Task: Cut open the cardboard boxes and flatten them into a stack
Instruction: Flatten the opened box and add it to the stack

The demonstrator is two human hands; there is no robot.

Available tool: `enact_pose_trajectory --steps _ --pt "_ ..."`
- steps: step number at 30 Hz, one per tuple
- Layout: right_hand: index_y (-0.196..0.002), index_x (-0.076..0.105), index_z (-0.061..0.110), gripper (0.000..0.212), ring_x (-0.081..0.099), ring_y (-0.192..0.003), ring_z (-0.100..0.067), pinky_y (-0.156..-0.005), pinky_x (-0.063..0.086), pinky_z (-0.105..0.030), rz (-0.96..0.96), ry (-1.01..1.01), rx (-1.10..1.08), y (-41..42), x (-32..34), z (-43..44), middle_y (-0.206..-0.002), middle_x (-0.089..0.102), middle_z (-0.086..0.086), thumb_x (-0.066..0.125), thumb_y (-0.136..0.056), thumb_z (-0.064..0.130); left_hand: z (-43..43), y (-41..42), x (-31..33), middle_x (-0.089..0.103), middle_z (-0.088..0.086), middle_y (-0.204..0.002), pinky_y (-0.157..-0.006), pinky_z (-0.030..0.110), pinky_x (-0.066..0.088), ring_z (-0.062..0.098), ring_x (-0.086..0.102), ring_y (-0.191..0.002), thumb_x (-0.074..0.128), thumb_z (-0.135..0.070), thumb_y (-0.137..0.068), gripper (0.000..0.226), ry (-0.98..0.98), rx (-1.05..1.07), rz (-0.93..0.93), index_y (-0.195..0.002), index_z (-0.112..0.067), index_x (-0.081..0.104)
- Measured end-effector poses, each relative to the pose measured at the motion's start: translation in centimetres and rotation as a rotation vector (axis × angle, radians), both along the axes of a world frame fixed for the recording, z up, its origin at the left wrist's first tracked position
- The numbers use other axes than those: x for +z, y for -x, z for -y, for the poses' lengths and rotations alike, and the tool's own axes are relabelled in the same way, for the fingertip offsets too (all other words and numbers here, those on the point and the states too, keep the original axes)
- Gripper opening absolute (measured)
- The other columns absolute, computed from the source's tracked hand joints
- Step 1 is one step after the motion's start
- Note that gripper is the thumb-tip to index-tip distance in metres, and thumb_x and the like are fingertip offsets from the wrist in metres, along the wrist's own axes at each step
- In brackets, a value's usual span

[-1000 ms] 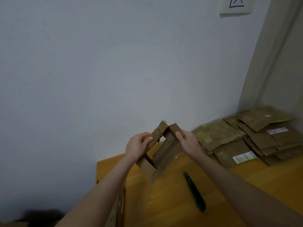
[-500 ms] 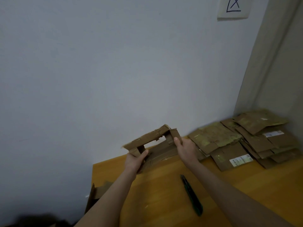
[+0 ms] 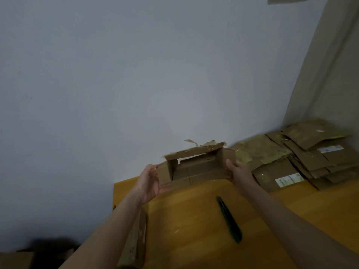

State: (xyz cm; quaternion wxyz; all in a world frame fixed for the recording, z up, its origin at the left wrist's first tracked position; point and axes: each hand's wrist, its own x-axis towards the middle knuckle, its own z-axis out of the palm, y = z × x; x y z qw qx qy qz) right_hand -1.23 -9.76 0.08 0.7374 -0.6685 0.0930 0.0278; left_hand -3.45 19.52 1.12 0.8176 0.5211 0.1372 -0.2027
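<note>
Cardboard box (image 3: pixel 196 168) — ends held in fingers (image 3: pixel 229 164) of left hand (image 3: pixel 148 181), right hand (image 3: pixel 240 172).

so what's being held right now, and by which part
The box, between both hands: the left hand grips its left end, the right hand grips its right end. The knife lies unheld on the table.

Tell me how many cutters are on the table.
1: the green cutter lies on the table, between the forearms, nearer than the held box. More could hide under the cardboard pile.
</note>
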Motion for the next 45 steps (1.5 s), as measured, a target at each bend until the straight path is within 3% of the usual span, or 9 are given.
enact_pose_trajectory --steps 4,9,16,25,30,34,38,42,45 --pt "-0.111 0.064 0.009 0.019 0.07 -0.09 -0.021 -0.068 0.055 -0.03 -0.033 -0.155 0.096 0.3 -0.9 0.4 -0.096 0.073 -0.006 0.051 -0.097 0.012 -0.2 -0.4 0.0 0.066 0.02 -0.102 -0.087 0.051 0.051 0.034 0.066 -0.085 0.045 -0.064 -0.089 0.066 -0.096 -0.014 -0.073 -0.12 -0.006 0.052" --pt "-0.115 0.063 0.005 0.033 0.069 -0.094 -0.018 -0.071 0.055 -0.028 -0.088 -0.201 0.276 1.1 -1.5 0.8 -0.103 0.072 -0.006 0.058 -0.09 0.024 -0.1 -0.1 -0.2 0.057 0.021 -0.113 -0.092 0.042 0.048 0.032 0.052 -0.104 0.066 -0.038 -0.08 0.062 -0.086 -0.028 -0.092 -0.13 -0.003 0.051" --pt "-0.149 0.028 0.023 0.09 0.059 -0.104 -0.022 -0.074 0.051 -0.031 -0.282 0.086 0.385 1.5 -0.7 0.9 -0.136 0.05 -0.004 0.057 -0.075 0.064 0.1 0.0 -0.7 0.068 0.016 -0.106 -0.067 0.038 0.06 0.028 0.07 -0.089 0.066 -0.022 -0.083 0.052 -0.169 0.004 -0.022 -0.129 -0.005 0.051" --pt "-0.133 0.05 0.018 0.066 0.064 -0.095 -0.021 -0.07 0.054 -0.032 -0.271 0.107 0.313 0.8 -1.4 -2.3 -0.107 0.065 0.001 0.079 -0.075 0.031 -0.9 -0.7 0.8 0.06 0.015 -0.128 -0.09 0.046 0.054 0.033 0.059 -0.116 0.065 -0.014 -0.084 0.052 -0.287 -0.126 0.076 -0.134 -0.013 0.052" --pt "-0.14 0.042 0.024 0.083 0.06 -0.109 -0.024 -0.091 0.052 -0.042 -0.217 0.05 0.388 1.0 -2.6 -3.1 -0.124 0.059 -0.003 0.083 -0.067 0.021 -2.2 0.2 0.1 0.061 0.008 -0.122 -0.067 0.036 0.057 0.025 0.062 -0.106 0.073 -0.018 -0.076 0.055 -0.375 -0.108 0.069 -0.128 -0.021 0.055" --pt "-0.146 0.034 0.031 0.091 0.045 -0.127 -0.028 -0.101 0.04 -0.047 -0.283 0.125 0.416 1.1 -3.9 -3.1 -0.14 0.045 0.001 0.079 -0.069 0.046 -2.3 1.2 -1.8 0.062 0.004 -0.123 -0.077 0.037 0.058 0.023 0.063 -0.108 0.075 -0.006 -0.076 0.05 -0.447 -0.104 0.142 -0.119 -0.026 0.059" --pt "-0.128 0.049 0.034 0.071 0.049 -0.12 -0.036 -0.094 0.05 -0.053 -0.395 -0.122 0.396 0.8 -4.6 -2.4 -0.137 0.045 0.001 0.067 -0.067 0.064 -1.5 2.0 -2.9 0.062 -0.001 -0.12 -0.086 0.038 0.056 0.022 0.061 -0.111 0.072 -0.007 -0.082 0.048 -0.55 -0.072 0.244 -0.121 -0.03 0.056" --pt "-0.125 0.054 0.025 0.058 0.053 -0.112 -0.034 -0.092 0.051 -0.053 -0.423 -0.219 0.299 0.6 -5.0 -2.5 -0.126 0.051 -0.002 0.054 -0.083 0.064 -1.2 2.1 -2.7 0.057 -0.016 -0.123 -0.084 0.019 0.049 0.012 0.053 -0.119 0.069 -0.031 -0.087 0.054 -0.715 -0.207 0.321 -0.134 -0.04 0.046" --pt "-0.139 0.044 0.021 0.055 0.052 -0.106 -0.025 -0.08 0.054 -0.043 -0.356 -0.149 0.246 0.5 -5.1 -2.7 -0.127 0.049 -0.002 0.06 -0.091 0.042 -1.0 1.9 -2.1 0.045 -0.015 -0.135 -0.095 0.038 0.041 0.015 0.043 -0.125 0.054 -0.075 -0.077 0.076 -0.675 -0.306 0.106 -0.144 -0.043 0.037"
